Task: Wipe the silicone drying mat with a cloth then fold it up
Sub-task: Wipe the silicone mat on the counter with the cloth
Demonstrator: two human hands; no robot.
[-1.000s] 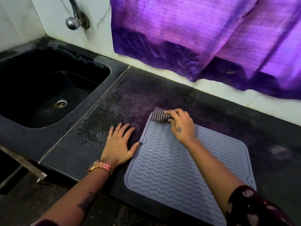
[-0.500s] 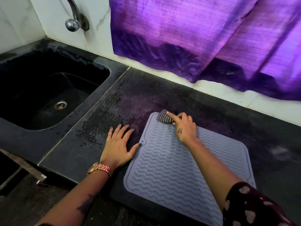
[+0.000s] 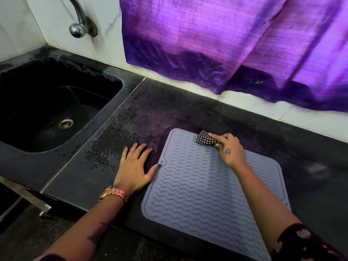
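A grey silicone drying mat (image 3: pixel 197 187) with wavy ridges lies flat on the dark counter (image 3: pixel 143 117). My right hand (image 3: pixel 228 150) grips a small black-and-white checked cloth (image 3: pixel 206 139) and presses it onto the mat near its far edge. Beside the mat's left edge, my left hand (image 3: pixel 134 166) lies flat on the counter with fingers spread; its thumb tip touches the mat's rim.
A black sink (image 3: pixel 47 110) with a metal drain (image 3: pixel 65 123) sits to the left, and a tap (image 3: pixel 79 25) is mounted on the wall above it. A purple curtain (image 3: pixel 226 44) hangs along the back wall. The counter's front edge runs just below the mat.
My right hand has slid the cloth to the right along the mat's far edge, away from the far left corner. My left hand has stayed in place.
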